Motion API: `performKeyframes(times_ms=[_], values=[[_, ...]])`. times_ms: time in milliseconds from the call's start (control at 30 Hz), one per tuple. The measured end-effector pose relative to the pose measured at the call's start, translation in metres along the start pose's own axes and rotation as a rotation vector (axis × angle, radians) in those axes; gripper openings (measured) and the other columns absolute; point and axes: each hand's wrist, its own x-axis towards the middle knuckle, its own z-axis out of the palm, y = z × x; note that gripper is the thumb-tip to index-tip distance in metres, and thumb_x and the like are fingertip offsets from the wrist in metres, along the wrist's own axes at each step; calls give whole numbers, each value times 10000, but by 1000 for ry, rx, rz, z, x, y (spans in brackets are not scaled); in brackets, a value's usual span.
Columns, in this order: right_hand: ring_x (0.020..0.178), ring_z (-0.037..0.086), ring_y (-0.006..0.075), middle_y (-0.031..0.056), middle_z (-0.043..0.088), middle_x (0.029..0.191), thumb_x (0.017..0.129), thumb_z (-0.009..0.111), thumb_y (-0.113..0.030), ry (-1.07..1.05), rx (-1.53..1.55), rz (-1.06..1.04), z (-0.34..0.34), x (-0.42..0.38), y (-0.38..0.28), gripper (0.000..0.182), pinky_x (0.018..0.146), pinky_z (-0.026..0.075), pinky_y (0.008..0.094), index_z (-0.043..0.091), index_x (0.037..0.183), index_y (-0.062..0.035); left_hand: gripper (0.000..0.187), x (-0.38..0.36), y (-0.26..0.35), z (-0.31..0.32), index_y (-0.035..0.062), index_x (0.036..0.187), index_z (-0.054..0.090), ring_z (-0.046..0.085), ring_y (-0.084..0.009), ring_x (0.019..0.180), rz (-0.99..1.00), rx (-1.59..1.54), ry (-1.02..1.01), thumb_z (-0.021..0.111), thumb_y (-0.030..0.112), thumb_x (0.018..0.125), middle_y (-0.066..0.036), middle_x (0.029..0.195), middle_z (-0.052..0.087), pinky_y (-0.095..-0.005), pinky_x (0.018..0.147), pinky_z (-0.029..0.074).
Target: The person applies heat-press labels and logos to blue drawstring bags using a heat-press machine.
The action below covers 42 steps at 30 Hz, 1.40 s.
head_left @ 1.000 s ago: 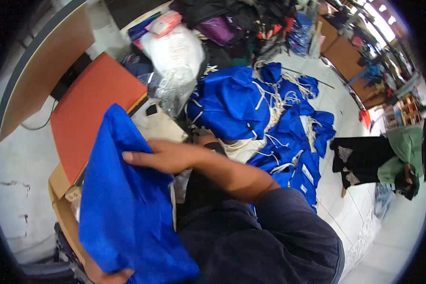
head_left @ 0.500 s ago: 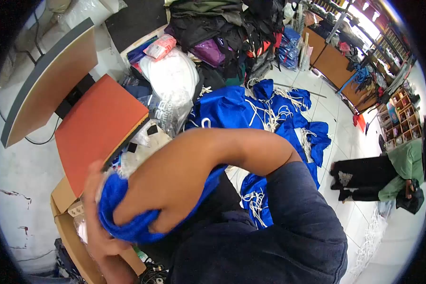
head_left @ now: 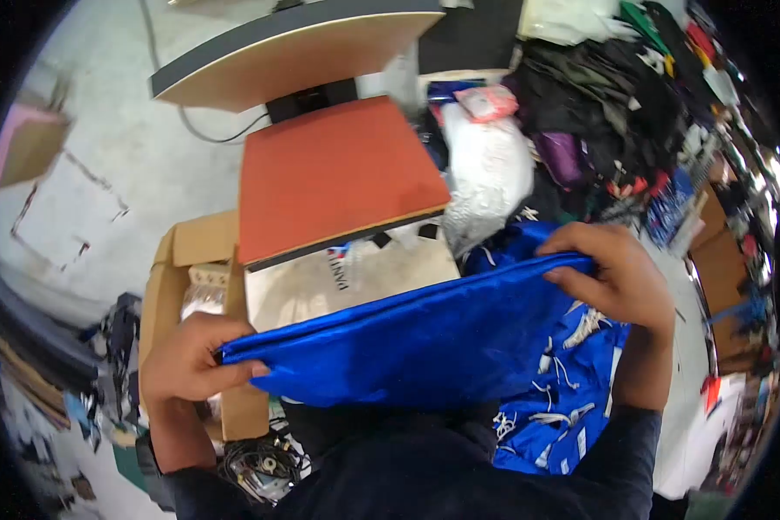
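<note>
A shiny blue cloth bag (head_left: 399,338) is stretched wide in front of my body, its doubled edge running up to the right. My left hand (head_left: 195,360) pinches the left corner between thumb and fingers. At the upper right corner, my right hand (head_left: 611,273) grips the same edge, thumb toward me. The cloth hangs smooth between both hands and hides what lies below it. More blue cloth pieces with white cords (head_left: 563,390) are heaped on the floor beneath my right forearm.
Ahead stands a stool with an orange-red top (head_left: 338,178), a monitor-like panel (head_left: 303,52) behind it. An open cardboard box (head_left: 169,286) is at the left, near tangled cables (head_left: 264,464). White plastic-wrapped goods (head_left: 490,165) and dark clothing (head_left: 589,95) are piled at the right.
My hands have drawn apart and the bunched blue bag is now spread flat between them. My right arm has moved from across my body to the right side. The view has turned left.
</note>
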Motion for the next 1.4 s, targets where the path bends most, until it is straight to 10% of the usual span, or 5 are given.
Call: performKeyframes(times_ms=[233, 567, 767, 933, 1400], values=[[785, 516, 47, -35, 609, 854, 850, 712, -129, 138, 449, 132, 4, 43, 41, 150, 711, 411, 222, 637, 938, -34, 350, -17, -44, -30, -29, 1023, 666, 480, -66, 551, 122, -404, 658, 707, 250, 817, 21, 726, 592, -226, 516, 374], [809, 588, 81, 13, 643, 944, 951, 657, -291, 420, 1028, 201, 48, 185, 94, 392, 776, 484, 234, 603, 1188, 17, 169, 81, -61, -97, 86, 875, 615, 442, -73, 602, -2, -647, 877, 624, 252, 909, 31, 693, 498, -231, 480, 274], [559, 495, 86, 11, 576, 735, 911, 664, -191, 538, 1142, 239, 72, 265, 154, 297, 466, 373, 223, 611, 1118, 15, 243, 173, -143, -150, 44, 893, 655, 530, -171, 612, -200, -321, 1057, 658, 286, 878, -52, 738, 612, -332, 556, 411], [586, 578, 108, 67, 648, 798, 845, 688, -64, 531, 610, 441, 148, 304, 249, 242, 511, 448, 251, 624, 1061, 25, 332, 233, -225, -140, 22, 1016, 690, 656, -423, 969, -253, 322, 1095, 649, 316, 867, -247, 971, 693, -475, 852, 508], [951, 663, 377, 212, 687, 962, 861, 633, -219, 459, -40, 430, 200, 377, 297, 239, 796, 512, 435, 653, 1018, -40, 357, 296, -298, -151, 50, 1076, 668, 664, -408, 969, -399, 335, 1007, 617, 344, 879, -244, 995, 694, -478, 829, 517]])
